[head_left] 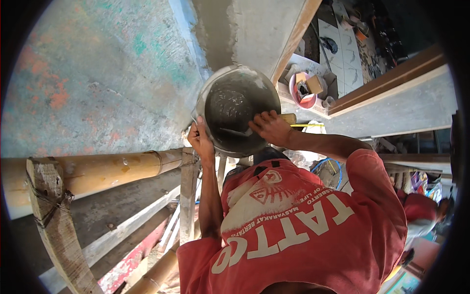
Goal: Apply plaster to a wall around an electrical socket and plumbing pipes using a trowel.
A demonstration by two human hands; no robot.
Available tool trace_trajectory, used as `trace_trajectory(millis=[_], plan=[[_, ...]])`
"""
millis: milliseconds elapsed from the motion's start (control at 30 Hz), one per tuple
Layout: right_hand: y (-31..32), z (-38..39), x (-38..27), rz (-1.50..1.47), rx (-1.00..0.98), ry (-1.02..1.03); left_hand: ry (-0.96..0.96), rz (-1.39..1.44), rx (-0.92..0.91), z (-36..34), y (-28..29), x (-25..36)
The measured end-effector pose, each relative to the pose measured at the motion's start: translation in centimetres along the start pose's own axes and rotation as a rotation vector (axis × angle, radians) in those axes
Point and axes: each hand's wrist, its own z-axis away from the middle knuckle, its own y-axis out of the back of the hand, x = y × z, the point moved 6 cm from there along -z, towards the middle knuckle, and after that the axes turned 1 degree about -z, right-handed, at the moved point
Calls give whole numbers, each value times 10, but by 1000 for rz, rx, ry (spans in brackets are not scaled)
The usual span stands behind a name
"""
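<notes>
A dark round bucket (225, 128) is in front of me, tilted so its mouth faces up toward me. Wet grey mortar (233, 104) lies on its bottom and smears its inner wall. My left hand (200, 140) is closed on the left edge, by the thin wire handle. Over the right edge my right hand (272, 128) is bent, its fingertips inside the rim and its thumb hidden. Just behind that hand a short piece of wood (289, 118) shows; whether the hand touches it I cannot tell.
A bamboo pole (115, 169) and upright timbers (188, 201) stand at the left, beside a patchy painted wall (112, 83). Beyond a wooden frame (391, 78), a pink tub (304, 93) holds cardboard. A yellow tape (308, 125) lies right of my hand. Another person (420, 208) is at far right.
</notes>
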Motion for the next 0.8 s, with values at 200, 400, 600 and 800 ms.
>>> trace_trajectory(millis=[200, 400, 600, 800], plan=[[19, 13, 24, -470, -134, -239, -43, -128, -7, 8, -17, 13], [8, 38, 54, -937, -115, -504, -44, -102, 141, 4, -8, -11], [-2, 5, 111, -1084, 188, -585, 141, 2, 229, 9, 3, -34], [-86, -62, 178, -893, 103, -696, 160, -96, 306, 20, 8, -34]])
